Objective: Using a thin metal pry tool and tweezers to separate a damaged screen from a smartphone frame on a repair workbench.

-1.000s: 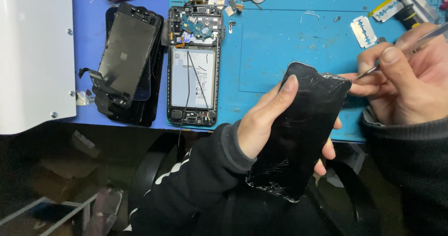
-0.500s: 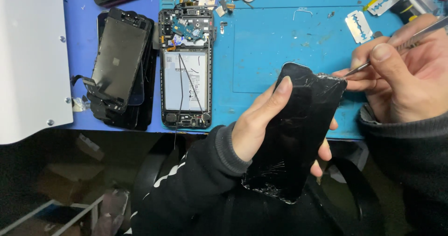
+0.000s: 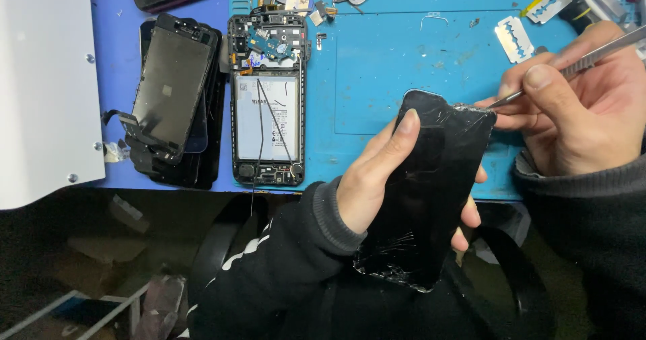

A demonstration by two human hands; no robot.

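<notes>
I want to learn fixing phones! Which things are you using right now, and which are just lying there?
In use:
left hand holding cracked black screen
right hand holding metal tweezers

Lying about:
opened phone
stack of screens
razor blade
blue mat

The left hand (image 3: 377, 178) grips a cracked black phone screen (image 3: 431, 192) while the right hand (image 3: 579, 111) presses metal tweezers (image 3: 572, 67) to its top corner, seemingly touching, above the blue tabletop (image 3: 383, 64).
</notes>
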